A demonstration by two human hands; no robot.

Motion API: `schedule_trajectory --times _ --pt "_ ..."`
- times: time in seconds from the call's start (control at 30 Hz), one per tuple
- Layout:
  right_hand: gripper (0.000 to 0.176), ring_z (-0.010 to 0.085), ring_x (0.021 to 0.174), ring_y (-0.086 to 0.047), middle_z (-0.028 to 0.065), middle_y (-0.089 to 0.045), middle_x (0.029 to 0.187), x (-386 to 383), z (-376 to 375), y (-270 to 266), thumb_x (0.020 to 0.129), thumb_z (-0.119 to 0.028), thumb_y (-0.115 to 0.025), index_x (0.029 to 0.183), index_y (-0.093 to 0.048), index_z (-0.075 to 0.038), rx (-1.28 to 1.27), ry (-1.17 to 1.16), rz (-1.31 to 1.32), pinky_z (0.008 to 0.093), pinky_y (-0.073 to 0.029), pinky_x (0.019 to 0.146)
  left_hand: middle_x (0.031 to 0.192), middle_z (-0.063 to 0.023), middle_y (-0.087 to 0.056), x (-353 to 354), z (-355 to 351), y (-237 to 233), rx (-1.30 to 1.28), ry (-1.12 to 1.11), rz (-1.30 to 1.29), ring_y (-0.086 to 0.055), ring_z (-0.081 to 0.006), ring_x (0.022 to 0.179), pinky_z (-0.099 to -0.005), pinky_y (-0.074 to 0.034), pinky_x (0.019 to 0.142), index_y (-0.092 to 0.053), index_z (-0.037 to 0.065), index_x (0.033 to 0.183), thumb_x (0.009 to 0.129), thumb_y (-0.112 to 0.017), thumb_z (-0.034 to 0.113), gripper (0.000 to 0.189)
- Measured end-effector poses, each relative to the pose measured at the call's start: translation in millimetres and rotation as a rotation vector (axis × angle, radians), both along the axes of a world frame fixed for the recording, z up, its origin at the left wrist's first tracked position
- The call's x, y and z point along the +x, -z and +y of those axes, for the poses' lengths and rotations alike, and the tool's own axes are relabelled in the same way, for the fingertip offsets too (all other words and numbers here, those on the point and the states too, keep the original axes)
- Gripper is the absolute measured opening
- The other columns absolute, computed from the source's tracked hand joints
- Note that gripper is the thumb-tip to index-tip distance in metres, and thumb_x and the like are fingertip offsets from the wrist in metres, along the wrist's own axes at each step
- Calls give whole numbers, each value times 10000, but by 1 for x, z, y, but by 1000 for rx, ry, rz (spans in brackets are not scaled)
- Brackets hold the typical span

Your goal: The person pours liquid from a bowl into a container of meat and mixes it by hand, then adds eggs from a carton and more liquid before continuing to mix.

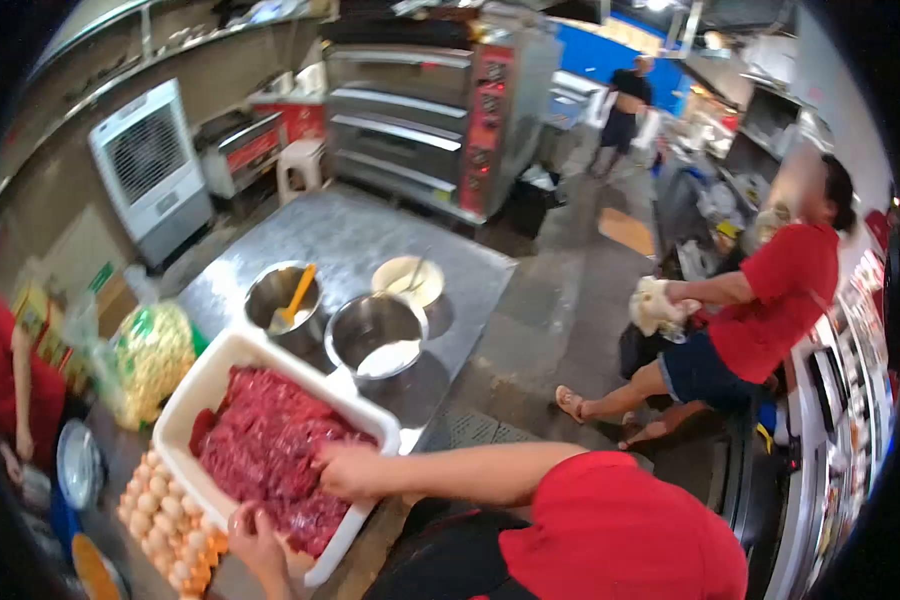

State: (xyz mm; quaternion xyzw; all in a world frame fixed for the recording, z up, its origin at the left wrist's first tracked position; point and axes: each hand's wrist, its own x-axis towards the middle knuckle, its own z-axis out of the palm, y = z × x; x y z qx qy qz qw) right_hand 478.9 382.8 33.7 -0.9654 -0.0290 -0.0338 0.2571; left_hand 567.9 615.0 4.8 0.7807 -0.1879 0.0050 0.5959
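A white plastic tub (182,400) full of dark red raw meat (265,440) stands at the near edge of the metal table. My right hand (355,470) is closed in the meat at the tub's right side, its fingertips partly sunk in and hidden. At the near left corner, my left hand (257,540) grips the tub's rim. A tray of eggs (160,510) sits just left of that hand. Beyond the tub are two steel bowls, one steel bowl (260,290) with a yellow-orange spatula (298,290) and another steel bowl (355,325) holding something white.
A cream bowl (425,285) with a utensil is farther back on the table (340,225). To the left are a bag of pale pieces (155,350) and a person's arm (22,390). A person in red (790,280) holds something pale at right. A deck oven (400,110) stands behind.
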Motion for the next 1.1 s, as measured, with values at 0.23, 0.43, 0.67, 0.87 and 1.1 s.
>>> schedule_trajectory --times 0.23,0.43,0.67,0.87,1.1 --pt "168 320 755 -623 145 -632 823 -65 -108 -33 773 -194 -738 800 -666 -45 288 647 -382 396 -504 660 893 -82 -617 -7 0 -4 59 -64 -30 -603 -156 812 -277 -497 740 -638 -42 925 830 -612 -41 98" --pt "287 302 634 -631 139 -630 696 -54 -197 13 807 -230 -743 812 -558 -10 -275 1138 -471 390 -519 580 824 -109 -628 -12 -9 -18 243 -99 -82 -616 -195 777 -287 -493 719 -651 -29 896 818 -638 -6 82" --pt "255 151 438 -571 61 -556 566 -35 -213 41 847 -89 -622 643 -479 -32 1132 960 -136 282 -442 357 820 -110 -631 -16 -16 -24 431 -111 -139 -619 -193 692 -282 -498 630 -660 -3 888 807 -652 -2 82" --pt "260 92 420 -475 11 -453 527 -40 -220 -21 805 -47 -565 585 -425 -36 788 849 -191 267 -382 347 828 -118 -639 -21 -31 -36 608 -55 -158 -631 -220 692 -317 -506 629 -662 12 895 816 -653 25 81" --pt "259 73 514 -371 -19 -388 534 -47 -196 -123 757 -4 -564 579 -377 5 713 737 -162 292 -277 432 842 -102 -662 -12 -33 -25 499 2 32 -650 -236 742 -330 -512 669 -674 21 890 840 -668 92 87"
